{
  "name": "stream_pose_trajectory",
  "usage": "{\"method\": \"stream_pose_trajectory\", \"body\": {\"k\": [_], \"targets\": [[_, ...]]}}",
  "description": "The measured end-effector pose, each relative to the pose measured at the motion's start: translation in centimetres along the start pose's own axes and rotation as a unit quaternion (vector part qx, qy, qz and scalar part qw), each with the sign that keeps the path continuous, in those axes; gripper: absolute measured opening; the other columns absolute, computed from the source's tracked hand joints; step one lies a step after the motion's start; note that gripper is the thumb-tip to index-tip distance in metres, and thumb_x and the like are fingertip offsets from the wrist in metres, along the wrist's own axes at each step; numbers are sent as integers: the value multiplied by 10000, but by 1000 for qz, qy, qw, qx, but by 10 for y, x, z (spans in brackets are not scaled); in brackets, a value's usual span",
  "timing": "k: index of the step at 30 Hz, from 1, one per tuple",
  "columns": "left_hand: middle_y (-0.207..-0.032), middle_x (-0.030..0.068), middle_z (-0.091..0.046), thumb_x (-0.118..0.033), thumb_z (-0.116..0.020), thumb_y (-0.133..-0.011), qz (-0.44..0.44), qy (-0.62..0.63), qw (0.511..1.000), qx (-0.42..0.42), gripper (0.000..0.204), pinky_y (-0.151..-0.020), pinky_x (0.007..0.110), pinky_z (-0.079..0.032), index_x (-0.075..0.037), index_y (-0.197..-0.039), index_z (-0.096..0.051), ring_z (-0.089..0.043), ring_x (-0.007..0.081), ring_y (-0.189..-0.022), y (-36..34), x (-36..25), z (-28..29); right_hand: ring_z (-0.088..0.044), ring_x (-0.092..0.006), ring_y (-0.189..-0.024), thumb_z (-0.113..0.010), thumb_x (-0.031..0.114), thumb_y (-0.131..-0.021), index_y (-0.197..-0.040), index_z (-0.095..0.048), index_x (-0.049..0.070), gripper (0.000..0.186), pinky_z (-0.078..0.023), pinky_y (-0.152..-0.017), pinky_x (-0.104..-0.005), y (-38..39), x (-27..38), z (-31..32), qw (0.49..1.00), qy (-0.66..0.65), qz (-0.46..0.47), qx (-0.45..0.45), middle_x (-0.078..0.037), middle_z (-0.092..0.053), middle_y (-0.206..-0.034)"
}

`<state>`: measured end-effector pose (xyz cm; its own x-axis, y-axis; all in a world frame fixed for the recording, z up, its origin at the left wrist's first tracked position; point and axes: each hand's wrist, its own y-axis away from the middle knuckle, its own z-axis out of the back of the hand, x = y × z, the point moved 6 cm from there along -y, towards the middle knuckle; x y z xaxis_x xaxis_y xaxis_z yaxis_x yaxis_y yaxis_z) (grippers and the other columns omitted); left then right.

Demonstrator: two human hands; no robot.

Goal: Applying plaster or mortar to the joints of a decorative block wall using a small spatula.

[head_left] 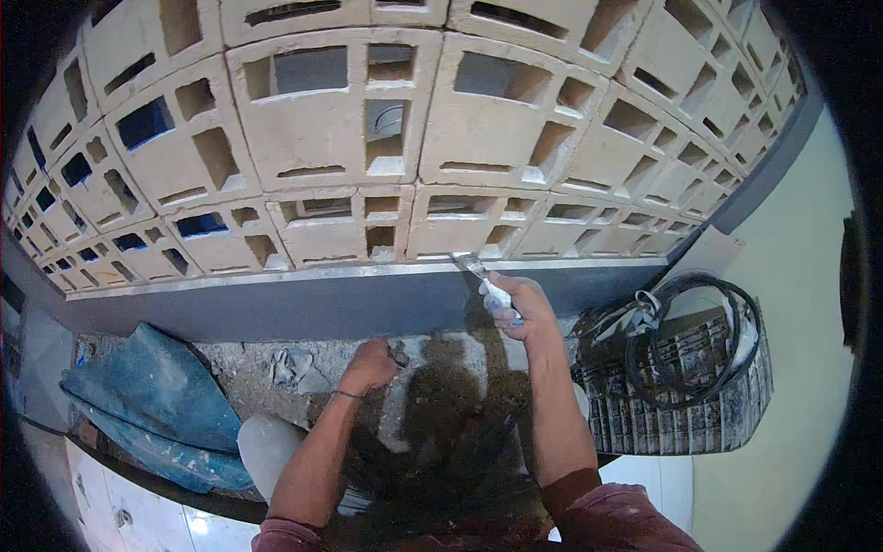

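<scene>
My right hand [517,305] grips the pale handle of a putty knife [474,267]. Its metal blade points up and to the left, at the white ledge [368,270] under the block wall; whether it touches the ledge I cannot tell. Pale smears mark the fingers of that hand. Lower and to the left, my left hand [372,364] is closed, just above the rough, dusty ground. A small dark greyish shape shows at its fingertips, too unclear to name. Cream ventilation blocks [308,129] with rectangular openings rise above the ledge.
A grey wall band [276,311] runs below the ledge. To the left lies a folded blue-green tarp [161,414]; near it is a crumpled pale scrap [292,368]. On the right, a coiled black hose [658,386] rests on a dirty ribbed panel [727,428], beside a pale green wall [791,304].
</scene>
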<state>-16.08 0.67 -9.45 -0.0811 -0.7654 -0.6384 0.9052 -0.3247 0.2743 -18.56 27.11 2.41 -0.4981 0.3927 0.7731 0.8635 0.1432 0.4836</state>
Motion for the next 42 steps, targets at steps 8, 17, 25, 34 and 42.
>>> {"method": "stream_pose_trajectory", "body": {"k": [8, 17, 25, 34, 42], "targets": [[-986, 332, -671, -112, -619, -780, -26, -29, 998, -58, 252, -880, 544, -528, 83, -929, -677, -640, 490, -1027, 2, 10, -4, -459, -135, -402, -645, 289, -962, -872, -632, 26, 279, -339, -364, -274, -23, -28, 13, 997, 52, 62, -6, -39, -565, -617], [-918, 293, -685, -166, -667, -749, -38, -53, 994, -86, 227, -778, 520, -570, 27, -868, -677, -687, 457, -888, 7, 17, -14, -543, -155, -512, -568, 295, -1006, -863, -628, 51, 289, -405, -460, -302, 9, -106, -81, 958, 134, 253, -18, -30, -575, -637], [-956, 273, -685, -218, -632, -815, 19, -37, 977, -211, 233, -829, 559, -534, -5, -905, -664, -660, 464, -949, 27, 36, 51, -602, -287, -568, -500, 335, -1025, -889, -595, -7, 380, -446, -561, -434, 19, -122, -138, 823, 409, 366, -147, -154, -579, -637], [-947, 294, -676, -118, -606, -786, -23, -42, 986, -160, 173, -794, 561, -533, -2, -889, -683, -654, 478, -931, 40, 20, 89, -539, -373, -583, -504, 189, -1013, -832, -559, 11, 260, -421, -562, -453, -12, -95, -201, 790, 359, 459, -191, -166, -534, -633], [-955, 239, -702, -39, -605, -792, -7, 51, 963, -264, 182, -861, 472, -537, -6, -941, -705, -681, 412, -958, 70, 24, 154, -662, -487, -806, -497, 244, -1005, -934, -522, 0, 255, -529, -699, -565, -59, -117, -176, 744, 536, 317, -243, -279, -650, -768]]}}
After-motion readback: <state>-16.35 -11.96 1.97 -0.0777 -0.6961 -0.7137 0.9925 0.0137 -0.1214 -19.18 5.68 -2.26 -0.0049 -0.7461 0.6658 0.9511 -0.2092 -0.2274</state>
